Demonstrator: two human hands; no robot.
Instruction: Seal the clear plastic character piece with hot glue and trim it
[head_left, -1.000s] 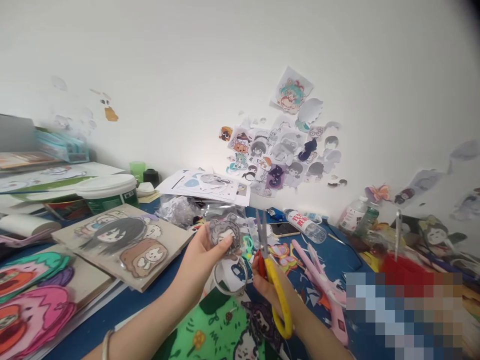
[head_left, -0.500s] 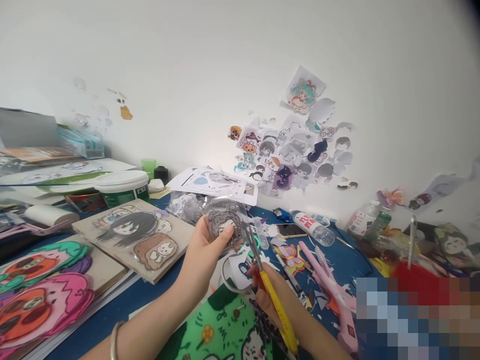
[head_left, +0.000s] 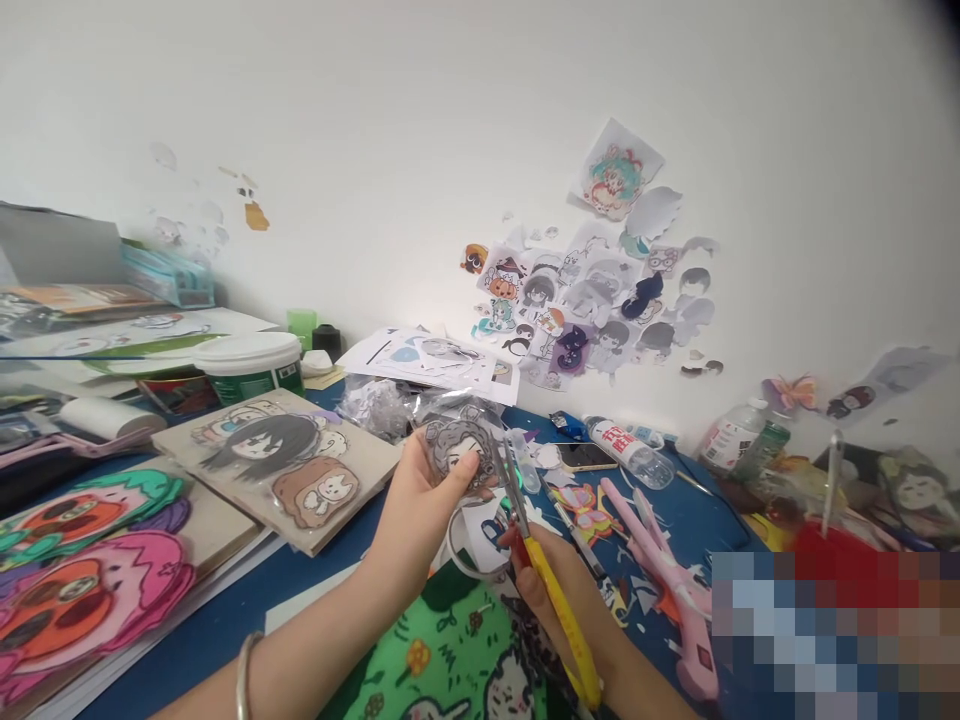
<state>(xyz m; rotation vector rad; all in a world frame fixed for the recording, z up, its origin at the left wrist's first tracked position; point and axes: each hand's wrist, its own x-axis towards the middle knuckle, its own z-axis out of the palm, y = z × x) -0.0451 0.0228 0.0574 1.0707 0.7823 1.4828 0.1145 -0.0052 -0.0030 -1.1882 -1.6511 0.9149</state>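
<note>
Pinched under the thumb of my left hand [head_left: 420,485] is a drawn character cutout [head_left: 453,438] with grey curly hair, covered in clear plastic film. My right hand [head_left: 574,580] is closed around yellow-handled scissors [head_left: 562,620], their metal blades pointing up along the right edge of the cutout. Whether the blades touch the film is hard to tell. Below both hands lies green patterned cloth [head_left: 442,640], with a white ring-shaped item [head_left: 456,548] just above it.
Two boards, one with laminated drawings [head_left: 255,500], lie left, beside a white-lidded tub [head_left: 247,355]. To the right are a pink tool [head_left: 660,560], paper scraps, a phone [head_left: 585,457] and a plastic bottle [head_left: 630,452]. Drawings [head_left: 592,290] cover part of the wall.
The view has swung slightly left, so most of the scene sits further right. My hands keep their grip on the cutout and the scissors, with only a small shift.
</note>
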